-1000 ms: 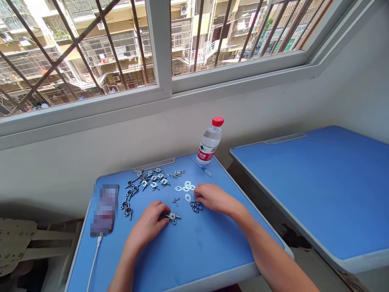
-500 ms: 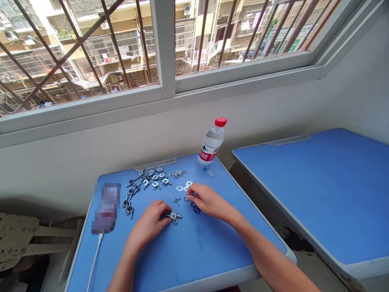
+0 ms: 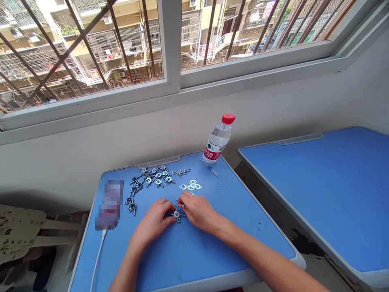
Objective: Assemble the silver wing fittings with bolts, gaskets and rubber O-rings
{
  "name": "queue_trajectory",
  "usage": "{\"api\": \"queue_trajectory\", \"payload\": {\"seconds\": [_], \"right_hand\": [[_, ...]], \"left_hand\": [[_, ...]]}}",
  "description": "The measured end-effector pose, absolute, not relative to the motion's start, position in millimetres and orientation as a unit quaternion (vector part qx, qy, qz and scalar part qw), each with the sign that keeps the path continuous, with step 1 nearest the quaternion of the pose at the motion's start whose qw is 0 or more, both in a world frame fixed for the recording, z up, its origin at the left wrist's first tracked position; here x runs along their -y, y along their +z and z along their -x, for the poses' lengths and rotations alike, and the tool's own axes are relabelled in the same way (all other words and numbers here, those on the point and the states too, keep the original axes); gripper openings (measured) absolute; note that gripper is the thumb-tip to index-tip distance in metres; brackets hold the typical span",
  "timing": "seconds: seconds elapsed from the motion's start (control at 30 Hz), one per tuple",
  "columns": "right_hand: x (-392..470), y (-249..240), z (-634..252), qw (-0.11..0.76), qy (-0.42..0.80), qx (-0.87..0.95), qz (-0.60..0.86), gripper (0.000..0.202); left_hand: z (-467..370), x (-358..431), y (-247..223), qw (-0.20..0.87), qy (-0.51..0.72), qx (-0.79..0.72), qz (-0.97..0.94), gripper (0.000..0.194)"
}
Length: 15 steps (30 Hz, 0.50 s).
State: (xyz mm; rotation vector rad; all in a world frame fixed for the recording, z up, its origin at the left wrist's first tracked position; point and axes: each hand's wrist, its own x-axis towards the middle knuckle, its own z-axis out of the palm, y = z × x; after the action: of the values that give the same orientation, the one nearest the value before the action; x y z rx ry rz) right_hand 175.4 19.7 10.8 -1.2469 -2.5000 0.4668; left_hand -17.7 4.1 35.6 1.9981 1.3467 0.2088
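Observation:
My left hand (image 3: 156, 215) has its thumb and forefinger closed on a small metal fitting (image 3: 177, 215) with short arms and a ring-shaped eye, resting on the blue table. Close over the fitting, my right hand (image 3: 197, 211) pinches what looks like a black O-ring (image 3: 176, 206), partly covered by the fingertips. Beyond the right hand lie several flat metal gaskets (image 3: 192, 185). The small screws and loose O-rings are mostly hidden by my right hand.
Similar metal fittings (image 3: 158, 175) are grouped at the back left, some with black rings (image 3: 133, 207). Small metal pins (image 3: 181, 172), a blue screwdriver (image 3: 208, 166) and a water bottle (image 3: 217, 140) are farther back. A phone (image 3: 109, 205) with a white cable (image 3: 97, 255) lies left.
My right hand has moved left from the loose O-rings to the fitting, with what looks like one ring in its fingers. My left hand stays at the fitting. The view has shifted slightly.

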Motion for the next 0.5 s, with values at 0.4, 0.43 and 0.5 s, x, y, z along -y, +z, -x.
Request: {"api": "queue_trajectory", "payload": {"seconds": [0.4, 0.43, 0.5], "right_hand": [[-9, 10, -176, 0.145, -0.041, 0.946, 0.286, 0.021], [-7, 12, -176, 0.141, -0.048, 0.949, 0.279, 0.022], [-6, 15, -177, 0.135, -0.039, 0.954, 0.265, 0.021]], "left_hand": [[16, -2, 36, 0.338, 0.096, -0.523, -0.776, 0.008], [17, -2, 36, 0.339, 0.098, -0.522, -0.776, 0.008], [17, -3, 35, 0.345, 0.102, -0.520, -0.775, 0.008]]}}
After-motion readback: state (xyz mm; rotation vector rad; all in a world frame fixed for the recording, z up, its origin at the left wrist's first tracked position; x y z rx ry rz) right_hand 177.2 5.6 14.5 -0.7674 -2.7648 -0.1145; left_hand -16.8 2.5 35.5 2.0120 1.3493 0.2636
